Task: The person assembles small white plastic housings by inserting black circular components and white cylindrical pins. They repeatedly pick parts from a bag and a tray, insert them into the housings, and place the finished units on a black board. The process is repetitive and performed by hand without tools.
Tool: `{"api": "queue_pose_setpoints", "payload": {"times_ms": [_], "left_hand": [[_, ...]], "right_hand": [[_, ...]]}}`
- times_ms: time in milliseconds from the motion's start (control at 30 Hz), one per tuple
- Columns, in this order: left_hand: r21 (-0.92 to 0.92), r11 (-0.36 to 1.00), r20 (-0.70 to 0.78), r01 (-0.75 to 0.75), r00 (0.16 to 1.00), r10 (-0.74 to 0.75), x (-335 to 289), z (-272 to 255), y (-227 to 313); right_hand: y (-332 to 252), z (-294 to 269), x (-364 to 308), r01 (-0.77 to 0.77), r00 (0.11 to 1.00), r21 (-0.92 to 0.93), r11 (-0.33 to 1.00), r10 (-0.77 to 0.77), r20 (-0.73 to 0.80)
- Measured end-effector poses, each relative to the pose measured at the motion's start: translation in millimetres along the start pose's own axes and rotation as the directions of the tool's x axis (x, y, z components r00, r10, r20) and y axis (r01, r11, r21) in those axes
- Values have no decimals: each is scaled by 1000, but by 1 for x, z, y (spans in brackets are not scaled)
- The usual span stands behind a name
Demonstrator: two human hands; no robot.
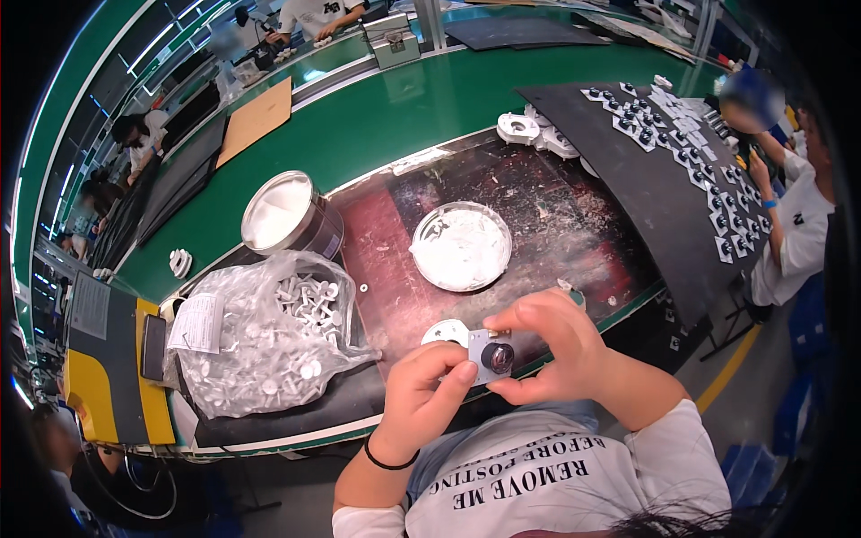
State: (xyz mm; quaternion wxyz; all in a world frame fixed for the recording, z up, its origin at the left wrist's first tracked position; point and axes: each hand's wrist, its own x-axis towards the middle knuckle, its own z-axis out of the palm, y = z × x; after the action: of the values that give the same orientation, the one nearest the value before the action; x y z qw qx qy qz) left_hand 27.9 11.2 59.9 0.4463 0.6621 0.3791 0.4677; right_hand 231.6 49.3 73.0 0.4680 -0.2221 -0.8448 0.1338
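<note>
Close in front of me, both hands hold a small camera module (479, 369), a pale square plate with a black round lens facing right. The thumb and fingertips of my left hand (420, 394) pinch its left edge. My right hand (567, 351) curves round the other side, forefinger at the top edge and thumb at the lower edge. A white round plastic part (441, 333) lies on the table just beyond my left fingers, partly hidden by them. Farther off stands a shallow round pan (462, 247) with white paste in it.
Left lie a clear bag (242, 359) of white plastic parts and a tin (325, 235) with white contents. A black board (619, 197) at right carries rows of similar modules. White housings (529, 131) sit beside it. A co-worker (794, 215) is at far right.
</note>
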Motion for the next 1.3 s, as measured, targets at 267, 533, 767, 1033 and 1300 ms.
{"api": "queue_pose_setpoints", "payload": {"times_ms": [267,533,767,1033,1300], "left_hand": [[-510,841,34,180,981,-190,-9,8,3],[-387,892,64,233,972,-226,-22,11,0],[279,960,-383,19,919,93,-30,-35,-18],[491,868,-206,71,978,37,-30,-3,-43],[561,828,-122,-2,989,86,-27,-6,-50]], "right_hand": [[-1,7,-9,-447,793,883,142,519,318],[3,36,-18,-313,935,930,191,232,267],[27,0,21,-194,970,450,872,102,220],[24,27,30,-46,883,131,990,-21,469],[26,32,33,27,770,70,997,-65,634]]}}
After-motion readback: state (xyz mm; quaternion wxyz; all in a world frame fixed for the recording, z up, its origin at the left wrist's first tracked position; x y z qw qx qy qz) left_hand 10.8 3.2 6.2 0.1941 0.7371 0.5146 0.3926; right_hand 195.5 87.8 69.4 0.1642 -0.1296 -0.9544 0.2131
